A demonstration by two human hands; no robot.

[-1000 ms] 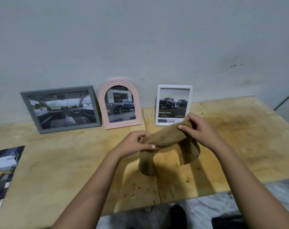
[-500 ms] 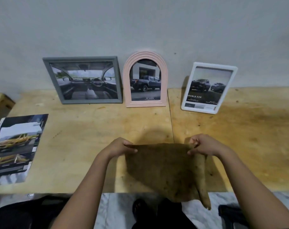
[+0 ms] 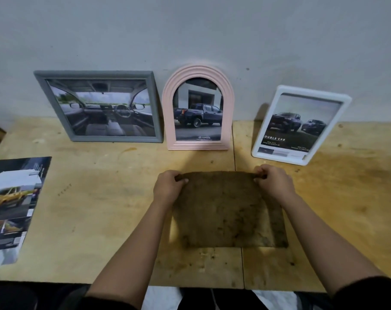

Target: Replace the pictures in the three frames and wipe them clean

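Note:
Three frames lean against the wall at the back of the wooden table (image 3: 96, 198): a grey frame (image 3: 40, 86) with a car-interior picture on the left, a pink arched frame (image 3: 167, 113) with a pickup picture in the middle, and a white frame (image 3: 344, 106) with two cars on the right. A brown cloth (image 3: 226, 209) is spread flat, held by its top corners over the table in front of the pink frame. My left hand (image 3: 167, 186) pinches its top left corner and my right hand (image 3: 275, 182) pinches its top right corner.
Loose printed car pictures (image 3: 11, 204) lie on the table at the left edge. A seam (image 3: 234, 157) runs between two tabletop boards under the cloth. The grey wall (image 3: 212, 30) rises directly behind the frames. The table's front edge is close to my body.
The cloth was bunched between my hands a second ago. It has been unfolded and stretched flat, and my hands have moved apart to its corners and forward over the table.

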